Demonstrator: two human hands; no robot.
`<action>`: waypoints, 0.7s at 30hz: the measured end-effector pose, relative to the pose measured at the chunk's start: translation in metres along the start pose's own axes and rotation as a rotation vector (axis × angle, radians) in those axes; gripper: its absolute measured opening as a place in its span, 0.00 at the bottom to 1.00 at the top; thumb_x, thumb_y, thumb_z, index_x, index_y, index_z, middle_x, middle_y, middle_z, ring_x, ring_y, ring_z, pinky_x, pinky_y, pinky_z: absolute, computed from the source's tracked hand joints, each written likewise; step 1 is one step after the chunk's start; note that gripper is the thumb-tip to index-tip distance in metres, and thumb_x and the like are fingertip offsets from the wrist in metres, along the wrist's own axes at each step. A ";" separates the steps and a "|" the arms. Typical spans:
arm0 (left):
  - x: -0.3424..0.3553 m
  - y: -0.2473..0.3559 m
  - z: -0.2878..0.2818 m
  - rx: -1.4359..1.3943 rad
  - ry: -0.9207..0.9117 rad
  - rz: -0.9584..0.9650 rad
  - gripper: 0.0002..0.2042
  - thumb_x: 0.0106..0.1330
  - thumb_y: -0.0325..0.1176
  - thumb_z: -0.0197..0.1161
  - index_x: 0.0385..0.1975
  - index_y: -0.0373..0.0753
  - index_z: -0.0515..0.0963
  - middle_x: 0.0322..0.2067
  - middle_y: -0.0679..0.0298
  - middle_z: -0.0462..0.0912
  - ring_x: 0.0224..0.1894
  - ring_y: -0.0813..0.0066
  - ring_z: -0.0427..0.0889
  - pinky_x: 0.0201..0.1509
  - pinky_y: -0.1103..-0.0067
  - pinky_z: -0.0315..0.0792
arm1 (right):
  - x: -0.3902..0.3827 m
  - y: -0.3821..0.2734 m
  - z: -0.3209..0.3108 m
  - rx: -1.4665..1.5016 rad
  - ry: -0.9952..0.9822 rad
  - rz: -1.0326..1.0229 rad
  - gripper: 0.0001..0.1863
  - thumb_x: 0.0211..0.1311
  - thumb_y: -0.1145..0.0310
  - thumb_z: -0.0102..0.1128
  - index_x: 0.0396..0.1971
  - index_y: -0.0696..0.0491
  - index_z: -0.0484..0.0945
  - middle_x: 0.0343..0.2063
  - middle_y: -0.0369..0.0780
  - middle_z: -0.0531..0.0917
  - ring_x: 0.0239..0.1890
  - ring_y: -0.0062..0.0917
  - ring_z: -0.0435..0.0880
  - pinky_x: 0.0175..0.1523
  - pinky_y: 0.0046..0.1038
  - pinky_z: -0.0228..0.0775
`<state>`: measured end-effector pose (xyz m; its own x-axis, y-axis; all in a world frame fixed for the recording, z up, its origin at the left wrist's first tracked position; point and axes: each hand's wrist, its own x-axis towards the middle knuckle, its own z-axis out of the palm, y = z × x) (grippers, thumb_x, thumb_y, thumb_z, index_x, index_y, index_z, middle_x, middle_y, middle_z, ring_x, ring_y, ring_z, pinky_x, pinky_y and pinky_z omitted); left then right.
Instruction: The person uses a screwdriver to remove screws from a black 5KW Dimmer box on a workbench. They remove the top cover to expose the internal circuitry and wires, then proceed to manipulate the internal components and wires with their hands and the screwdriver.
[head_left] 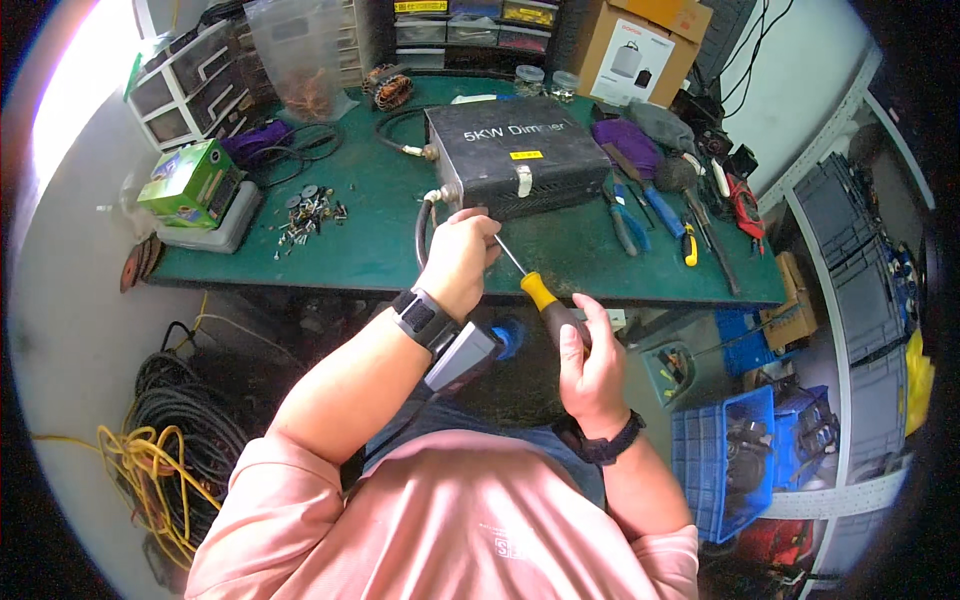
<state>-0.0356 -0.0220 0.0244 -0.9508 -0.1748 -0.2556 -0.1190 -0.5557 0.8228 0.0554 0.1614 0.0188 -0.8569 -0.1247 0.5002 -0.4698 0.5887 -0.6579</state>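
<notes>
A black metal dimmer box point(515, 160) stands on the green workbench, two thick cables plugged into its left end. My right hand point(593, 370) is closed around the dark grip of a screwdriver point(540, 291) with a yellow collar. Its shaft slants up and left, the tip near my left fingers at the box's front left corner. My left hand point(462, 258) is curled there, fingers bent together beside the lower cable connector point(446, 192). What those fingers pinch, if anything, is hidden.
Loose screws point(308, 218) lie in a heap on the left of the green workbench point(380, 250). Pliers point(628, 225) and other hand tools lie at right. A green box point(193, 185) sits at far left. Coiled cables point(180, 420) and a blue crate point(722, 465) are below.
</notes>
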 end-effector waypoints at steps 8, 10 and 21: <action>0.005 -0.003 -0.002 0.004 -0.001 0.010 0.17 0.59 0.25 0.55 0.50 0.32 0.70 0.38 0.62 0.73 0.39 0.71 0.73 0.44 0.73 0.69 | 0.007 -0.010 0.001 -0.131 0.114 -0.258 0.26 0.48 0.71 0.68 0.48 0.57 0.69 0.34 0.48 0.75 0.33 0.43 0.77 0.35 0.36 0.72; 0.004 -0.007 -0.002 -0.012 0.012 0.026 0.17 0.58 0.25 0.55 0.50 0.33 0.70 0.38 0.63 0.73 0.39 0.70 0.73 0.44 0.73 0.69 | 0.004 -0.009 0.000 -0.103 0.100 -0.140 0.27 0.50 0.66 0.68 0.49 0.57 0.69 0.34 0.48 0.75 0.33 0.44 0.77 0.36 0.36 0.72; 0.005 -0.010 0.001 -0.064 0.024 0.006 0.18 0.58 0.25 0.54 0.51 0.33 0.69 0.38 0.62 0.72 0.41 0.68 0.73 0.46 0.72 0.70 | -0.002 -0.017 0.002 -0.038 -0.008 0.008 0.23 0.50 0.70 0.66 0.47 0.56 0.70 0.32 0.47 0.76 0.32 0.43 0.78 0.36 0.36 0.72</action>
<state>-0.0399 -0.0163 0.0154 -0.9443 -0.1973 -0.2633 -0.0940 -0.6052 0.7905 0.0644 0.1502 0.0278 -0.8625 -0.1259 0.4902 -0.4543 0.6195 -0.6402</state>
